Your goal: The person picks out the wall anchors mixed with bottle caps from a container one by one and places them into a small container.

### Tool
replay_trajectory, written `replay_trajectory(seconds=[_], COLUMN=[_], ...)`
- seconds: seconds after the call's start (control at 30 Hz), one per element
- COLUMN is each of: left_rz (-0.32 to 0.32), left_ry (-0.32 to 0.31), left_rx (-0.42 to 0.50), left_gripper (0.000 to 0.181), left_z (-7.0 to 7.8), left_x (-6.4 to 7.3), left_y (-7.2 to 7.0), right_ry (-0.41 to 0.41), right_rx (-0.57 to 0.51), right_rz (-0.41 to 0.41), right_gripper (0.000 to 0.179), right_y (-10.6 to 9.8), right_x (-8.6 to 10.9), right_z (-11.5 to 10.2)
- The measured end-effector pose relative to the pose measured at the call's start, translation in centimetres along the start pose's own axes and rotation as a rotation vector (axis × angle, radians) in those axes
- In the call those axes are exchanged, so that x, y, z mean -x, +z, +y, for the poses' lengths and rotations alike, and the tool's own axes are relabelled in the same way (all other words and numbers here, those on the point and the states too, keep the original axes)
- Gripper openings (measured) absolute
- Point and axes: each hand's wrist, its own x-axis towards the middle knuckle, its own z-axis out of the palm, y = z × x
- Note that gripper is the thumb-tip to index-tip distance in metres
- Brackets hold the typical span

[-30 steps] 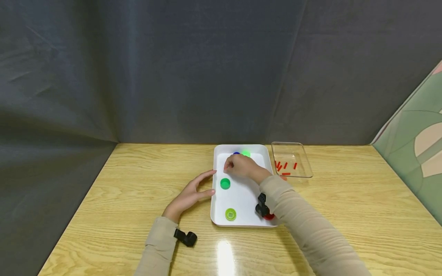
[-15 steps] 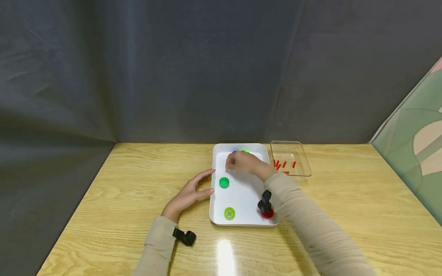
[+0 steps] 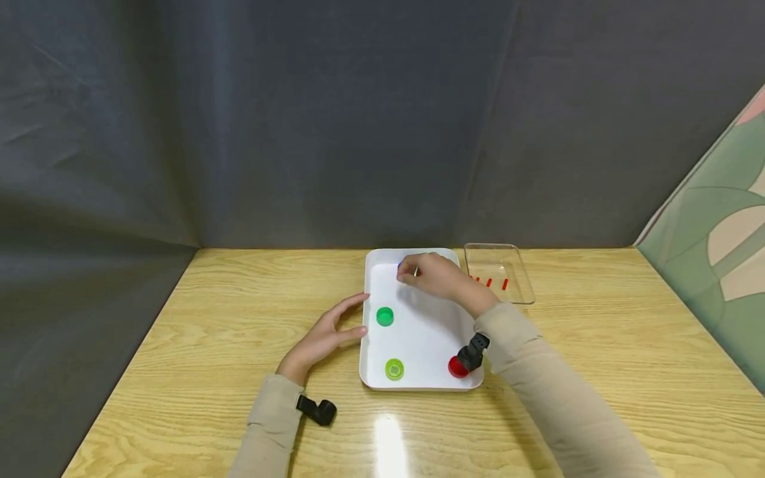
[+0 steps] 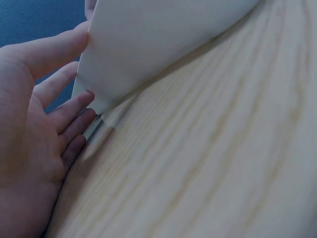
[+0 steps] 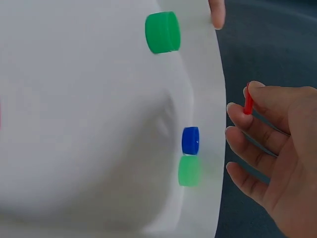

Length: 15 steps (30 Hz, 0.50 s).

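Between thumb and index finger, my right hand pinches a small red stick, plain in the right wrist view. That hand is over the far part of a white tray. A blue bottle cap and a light green cap sit side by side at the tray's far end, mostly behind the hand in the head view. A green cap lies near the left wall. My left hand is spread at the tray's left side, fingertips at its rim, fingers loosely extended.
A yellow-green cap lies at the tray's near left, a red cap at its near right, partly under the right wrist camera. Right of the tray, a clear plastic box holds several red sticks. A dark curtain hangs behind the table.
My right hand has shifted right and slightly farther back over the tray, still pinching the red stick. The red cap shows more fully. My left hand stays at the tray's side.
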Motion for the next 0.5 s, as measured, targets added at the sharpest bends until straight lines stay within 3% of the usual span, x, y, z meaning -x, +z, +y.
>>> replay_trajectory(seconds=[0.5], left_rz=[-0.006], left_ry=[-0.016], left_rx=[-0.013], left_gripper=[0.063], left_z=[-0.4], left_x=[-0.4], left_y=[0.0], right_ry=[0.017], right_rx=[-0.056], right_rz=[0.09], right_gripper=[0.01], right_y=[-1.5], right_x=[3.1], right_z=[1.4])
